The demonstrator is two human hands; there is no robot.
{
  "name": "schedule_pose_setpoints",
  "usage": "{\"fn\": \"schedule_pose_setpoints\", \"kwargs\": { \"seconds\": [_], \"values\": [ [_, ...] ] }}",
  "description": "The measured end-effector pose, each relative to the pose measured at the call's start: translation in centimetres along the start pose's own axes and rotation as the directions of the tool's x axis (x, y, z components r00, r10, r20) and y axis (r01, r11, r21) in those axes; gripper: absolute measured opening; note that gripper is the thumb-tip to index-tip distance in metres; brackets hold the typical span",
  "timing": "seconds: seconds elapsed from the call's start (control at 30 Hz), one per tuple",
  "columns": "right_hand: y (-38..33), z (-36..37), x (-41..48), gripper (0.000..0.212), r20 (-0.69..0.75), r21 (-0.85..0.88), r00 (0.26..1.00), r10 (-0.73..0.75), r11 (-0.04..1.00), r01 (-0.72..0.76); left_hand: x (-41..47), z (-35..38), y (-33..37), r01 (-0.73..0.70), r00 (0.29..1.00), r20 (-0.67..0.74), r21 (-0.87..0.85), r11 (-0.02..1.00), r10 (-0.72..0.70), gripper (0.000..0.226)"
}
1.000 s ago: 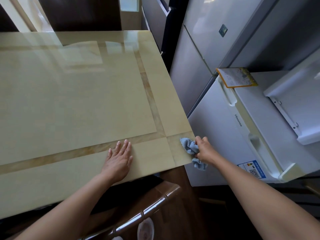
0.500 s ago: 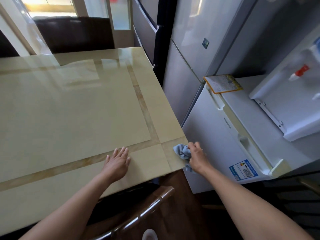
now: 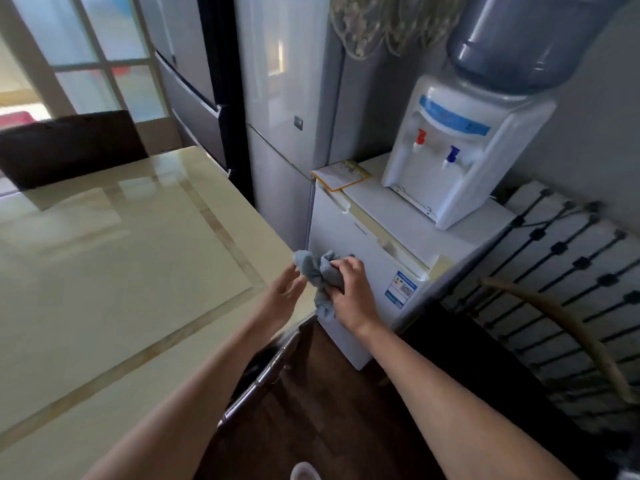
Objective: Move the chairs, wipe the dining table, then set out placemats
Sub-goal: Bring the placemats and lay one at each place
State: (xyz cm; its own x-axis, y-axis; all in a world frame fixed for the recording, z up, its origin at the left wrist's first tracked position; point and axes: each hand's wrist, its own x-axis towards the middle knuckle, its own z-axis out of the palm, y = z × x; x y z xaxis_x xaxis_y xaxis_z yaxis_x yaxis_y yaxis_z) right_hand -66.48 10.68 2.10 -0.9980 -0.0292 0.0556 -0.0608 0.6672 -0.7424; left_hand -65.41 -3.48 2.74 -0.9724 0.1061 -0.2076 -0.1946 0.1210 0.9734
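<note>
The glossy cream dining table (image 3: 121,271) with tan inlay bands fills the left half of the view. A crumpled grey-blue cloth (image 3: 317,271) is lifted off the table's near right corner, bunched in my right hand (image 3: 349,292), which is shut on it. My left hand (image 3: 284,296) is raised at that corner with fingers apart, its fingertips touching the cloth's left side. A dark chair back (image 3: 69,147) stands at the table's far end. Another dark wooden chair (image 3: 277,368) with a shiny metal rail sits under the near edge.
A small white fridge (image 3: 363,244) stands close to the table's right corner, carrying a water dispenser (image 3: 450,150) and a yellow-edged booklet (image 3: 341,174). Tall grey fridges (image 3: 277,98) line the wall behind. A white patterned surface (image 3: 554,289) and a curved wooden rail (image 3: 571,330) lie at right.
My left hand lifted off the tabletop and came over to the cloth. My right hand raised the cloth off the table corner. My view swung up and to the right.
</note>
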Motion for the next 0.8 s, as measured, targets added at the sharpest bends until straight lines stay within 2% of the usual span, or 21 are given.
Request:
{"fn": "schedule_pose_setpoints", "kwargs": {
  "seconds": [0.1,0.27,0.4,0.6,0.8],
  "values": [
    [-0.7,-2.5,-4.1,0.037,-0.068,-0.036,0.997,0.019,0.999,-0.022,-1.8,3.3,1.2,-0.038,0.997,0.057,-0.077,0.996,0.042,0.001],
    [3.2,-7.7,-11.1,0.040,-0.213,-0.077,0.961,0.179,0.977,-0.199,-5.3,12.3,2.0,0.035,0.964,0.264,-0.167,0.985,0.011,0.022],
    [6.3,-12.3,-17.0,0.045,-0.331,-0.075,0.895,0.298,0.937,-0.340,-8.5,19.5,2.5,0.082,0.914,0.405,-0.141,0.987,-0.018,0.024],
    [10.6,-20.6,-26.4,0.046,-0.498,0.006,0.762,0.415,0.880,-0.475,-14.0,31.2,3.7,0.089,0.787,0.616,-0.042,0.995,-0.045,0.024],
    [15.2,-28.4,-33.0,0.048,-0.547,-0.027,0.700,0.458,0.827,-0.562,-18.9,41.4,4.5,0.084,0.686,0.727,-0.032,0.996,-0.035,0.030]
  ]
}}
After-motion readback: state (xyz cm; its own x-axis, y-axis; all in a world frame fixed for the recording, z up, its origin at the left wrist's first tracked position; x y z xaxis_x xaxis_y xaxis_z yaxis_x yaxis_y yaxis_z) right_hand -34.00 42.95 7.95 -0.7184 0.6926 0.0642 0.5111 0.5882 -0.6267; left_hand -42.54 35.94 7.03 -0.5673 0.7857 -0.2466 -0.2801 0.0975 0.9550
